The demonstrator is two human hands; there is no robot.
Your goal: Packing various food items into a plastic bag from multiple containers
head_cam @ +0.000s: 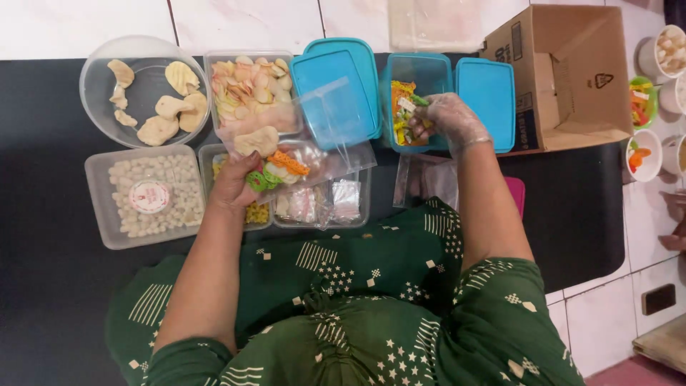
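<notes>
Left hand [232,187] clamped on clear bag [304,154] of mixed crackers; gloved right hand [450,118] pinching coloured crackers [404,107] inside blue tub [420,86].

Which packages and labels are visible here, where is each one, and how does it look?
Cardboard box: top right, brown, open, black symbols printed on it.
Round label: on the clear lidded tub at left, white and red.
Clear plastic bag: held by the left hand, holds colourful snacks.
Small clear packets: centre tray.
</notes>
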